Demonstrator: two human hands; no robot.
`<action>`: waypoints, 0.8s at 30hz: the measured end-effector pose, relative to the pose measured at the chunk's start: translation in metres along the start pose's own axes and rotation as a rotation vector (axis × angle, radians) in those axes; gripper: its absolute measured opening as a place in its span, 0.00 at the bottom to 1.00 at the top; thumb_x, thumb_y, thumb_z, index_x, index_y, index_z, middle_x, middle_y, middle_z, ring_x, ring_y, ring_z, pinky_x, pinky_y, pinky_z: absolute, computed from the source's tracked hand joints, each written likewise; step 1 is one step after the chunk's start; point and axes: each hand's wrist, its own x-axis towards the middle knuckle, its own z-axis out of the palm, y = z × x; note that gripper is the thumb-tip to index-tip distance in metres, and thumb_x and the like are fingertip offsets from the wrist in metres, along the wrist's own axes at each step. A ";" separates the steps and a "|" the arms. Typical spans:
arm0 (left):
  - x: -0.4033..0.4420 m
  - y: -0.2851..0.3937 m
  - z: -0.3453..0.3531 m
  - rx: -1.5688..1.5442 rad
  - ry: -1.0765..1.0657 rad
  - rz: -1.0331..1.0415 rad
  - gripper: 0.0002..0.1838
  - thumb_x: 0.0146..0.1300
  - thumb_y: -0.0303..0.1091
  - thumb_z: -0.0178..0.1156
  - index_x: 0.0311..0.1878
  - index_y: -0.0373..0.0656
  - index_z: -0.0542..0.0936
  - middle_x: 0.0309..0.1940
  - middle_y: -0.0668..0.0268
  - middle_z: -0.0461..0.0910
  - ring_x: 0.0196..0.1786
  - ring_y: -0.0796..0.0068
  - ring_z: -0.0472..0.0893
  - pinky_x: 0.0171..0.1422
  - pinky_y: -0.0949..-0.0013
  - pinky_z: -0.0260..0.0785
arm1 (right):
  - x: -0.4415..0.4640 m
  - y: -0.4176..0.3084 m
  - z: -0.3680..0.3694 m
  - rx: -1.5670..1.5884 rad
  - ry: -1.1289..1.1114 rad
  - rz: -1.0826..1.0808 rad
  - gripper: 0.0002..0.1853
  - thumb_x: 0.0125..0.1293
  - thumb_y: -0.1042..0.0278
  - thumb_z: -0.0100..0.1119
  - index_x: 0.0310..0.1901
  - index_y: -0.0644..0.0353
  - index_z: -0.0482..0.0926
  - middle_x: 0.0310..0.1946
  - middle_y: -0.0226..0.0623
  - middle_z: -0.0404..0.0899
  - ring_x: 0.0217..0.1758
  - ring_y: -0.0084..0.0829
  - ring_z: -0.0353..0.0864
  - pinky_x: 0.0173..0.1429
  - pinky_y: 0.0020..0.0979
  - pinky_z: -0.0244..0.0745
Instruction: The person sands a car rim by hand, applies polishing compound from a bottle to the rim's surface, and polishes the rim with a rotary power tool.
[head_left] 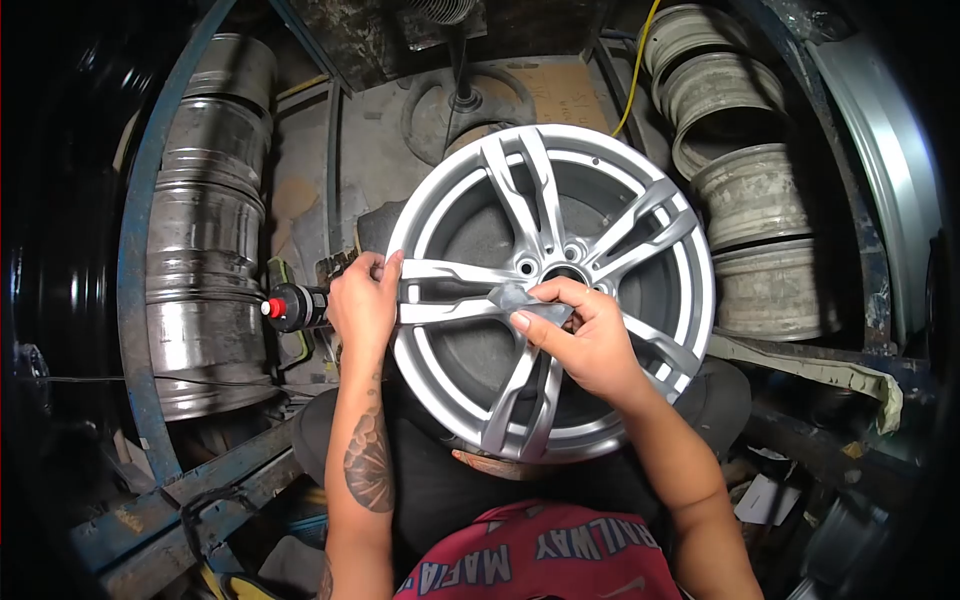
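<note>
A silver alloy wheel (540,172) with paired spokes lies face up across my lap. My left hand (365,300) is closed on the wheel's left edge, its thumb and fingers at the end of a spoke. My right hand (585,335) pinches a folded piece of grey sandpaper (512,298) between thumb and fingers. The sandpaper rests against the inner end of the left spoke, beside the hub. Part of the hub and its bolt holes is hidden under my right hand.
A black bottle with a red cap (273,308) is just left of my left hand. Bare steel rims stand stacked at the left (212,235) and right (750,190) behind metal frames. Cardboard (560,95) lies on the floor ahead, near a dark ring-shaped base (425,115). A yellow cable (640,65) hangs beyond the wheel.
</note>
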 end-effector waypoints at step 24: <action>0.017 0.006 -0.005 0.005 -0.028 -0.009 0.22 0.66 0.49 0.76 0.42 0.33 0.92 0.29 0.49 0.89 0.35 0.53 0.90 0.48 0.58 0.80 | -0.005 -0.010 0.006 0.419 -0.082 0.195 0.13 0.76 0.74 0.70 0.57 0.65 0.78 0.49 0.33 0.86 0.49 0.20 0.86 0.59 0.27 0.83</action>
